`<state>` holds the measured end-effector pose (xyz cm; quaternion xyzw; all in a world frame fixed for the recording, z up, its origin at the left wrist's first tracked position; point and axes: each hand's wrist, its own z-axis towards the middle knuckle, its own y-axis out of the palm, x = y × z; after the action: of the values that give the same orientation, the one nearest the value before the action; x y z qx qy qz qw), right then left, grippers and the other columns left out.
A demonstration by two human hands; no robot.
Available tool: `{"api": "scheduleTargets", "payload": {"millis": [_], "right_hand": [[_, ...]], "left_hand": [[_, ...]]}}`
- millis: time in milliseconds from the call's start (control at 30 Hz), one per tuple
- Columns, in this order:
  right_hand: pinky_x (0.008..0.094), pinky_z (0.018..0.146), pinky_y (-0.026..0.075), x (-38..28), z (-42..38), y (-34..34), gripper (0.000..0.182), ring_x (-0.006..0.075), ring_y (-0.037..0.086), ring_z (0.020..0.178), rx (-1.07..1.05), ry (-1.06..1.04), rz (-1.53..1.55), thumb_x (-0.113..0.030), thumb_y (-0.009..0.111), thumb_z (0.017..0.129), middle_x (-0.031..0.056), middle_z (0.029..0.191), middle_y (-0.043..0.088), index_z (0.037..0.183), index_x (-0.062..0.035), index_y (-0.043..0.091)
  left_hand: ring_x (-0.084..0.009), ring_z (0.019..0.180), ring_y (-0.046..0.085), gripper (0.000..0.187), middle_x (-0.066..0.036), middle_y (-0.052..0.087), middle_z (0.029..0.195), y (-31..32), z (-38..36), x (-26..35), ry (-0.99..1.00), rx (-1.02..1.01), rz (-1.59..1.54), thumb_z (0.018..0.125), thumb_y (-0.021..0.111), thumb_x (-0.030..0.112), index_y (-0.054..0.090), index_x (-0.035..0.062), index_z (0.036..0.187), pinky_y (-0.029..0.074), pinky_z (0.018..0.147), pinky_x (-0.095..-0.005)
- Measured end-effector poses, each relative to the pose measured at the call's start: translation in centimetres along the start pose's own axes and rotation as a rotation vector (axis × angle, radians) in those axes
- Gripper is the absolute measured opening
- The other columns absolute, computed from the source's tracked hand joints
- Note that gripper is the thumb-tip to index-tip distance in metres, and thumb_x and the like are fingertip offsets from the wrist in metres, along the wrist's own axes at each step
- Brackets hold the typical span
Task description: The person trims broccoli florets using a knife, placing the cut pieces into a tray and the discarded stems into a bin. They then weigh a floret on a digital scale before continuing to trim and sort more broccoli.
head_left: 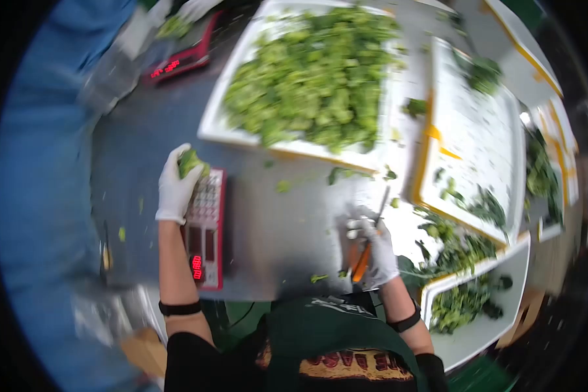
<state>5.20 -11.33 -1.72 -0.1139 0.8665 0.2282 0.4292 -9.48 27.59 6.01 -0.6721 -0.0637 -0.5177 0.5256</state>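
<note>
My left hand [175,186], in a white glove, is closed around a small green vegetable head [193,163]. It is over the far end of a red and white digital scale [206,222], whose red digits are lit but too blurred to read. My right hand [377,255], also gloved in white, grips an orange-handled knife [362,262] above the metal table. The thin blade points away from me, and part of the handle is hidden by the fingers.
A large white foam box [209,127] full of green vegetables stands ahead. To the right are a tilted white foam tray [473,150] with leaf scraps and a box [522,274] of trimmings. Another person's gloved hand [196,9] is near a second scale [183,62] at upper left.
</note>
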Motion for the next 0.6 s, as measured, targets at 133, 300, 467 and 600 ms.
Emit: {"api": "scheduleTargets", "payload": {"millis": [133, 300, 467, 600], "right_hand": [[0.0177, 0.057, 0.039, -0.6, -1.3, -1.6, 0.044, 0.0048, 0.062, 0.081, -0.015, -0.051, 0.027, -0.026, 0.052, 0.101, 0.0029, 0.100, 0.068, 0.138, -0.0035, 0.043], [0.0176, 0.054, 0.039, -2.9, -2.9, -5.7, 0.041, 0.0068, 0.062, 0.076, 0.164, -0.094, 0.079, -0.020, 0.054, 0.099, 0.0050, 0.098, 0.068, 0.135, -0.0020, 0.045], [0.0163, 0.048, 0.036, -4.7, -3.2, -11.0, 0.040, 0.0061, 0.061, 0.070, 0.365, -0.141, 0.281, -0.012, 0.058, 0.095, 0.0068, 0.095, 0.068, 0.132, -0.0027, 0.047], [0.0159, 0.048, 0.036, -6.0, -4.0, -13.9, 0.042, 0.0069, 0.062, 0.069, 0.410, -0.181, 0.403, -0.012, 0.061, 0.093, 0.0068, 0.092, 0.068, 0.130, -0.0003, 0.047]], "left_hand": [[-0.0191, 0.123, 0.048, 0.054, -0.011, 0.051, 0.133, 5.6, 7.1, 4.3, 0.204, 0.003, -0.299, 0.085, 0.069, 0.005, 0.048, 0.0079, 0.134, 0.037, 0.105, -0.0323], [-0.0338, 0.133, 0.036, 0.066, -0.020, 0.034, 0.146, 10.9, 8.4, 14.2, 0.517, 0.118, -0.204, 0.087, 0.071, 0.022, 0.039, 0.0080, 0.143, 0.029, 0.111, -0.0425], [-0.0416, 0.141, 0.021, 0.074, -0.021, 0.021, 0.154, 18.9, -0.7, 16.7, 0.810, -0.212, 0.398, 0.082, 0.072, 0.038, 0.041, 0.0147, 0.145, 0.021, 0.112, -0.0532], [-0.0405, 0.144, 0.016, 0.066, -0.016, 0.017, 0.158, 23.5, -1.4, 17.6, 0.968, -0.397, 0.630, 0.086, 0.060, 0.050, 0.042, 0.0241, 0.145, 0.014, 0.111, -0.0607]]}}
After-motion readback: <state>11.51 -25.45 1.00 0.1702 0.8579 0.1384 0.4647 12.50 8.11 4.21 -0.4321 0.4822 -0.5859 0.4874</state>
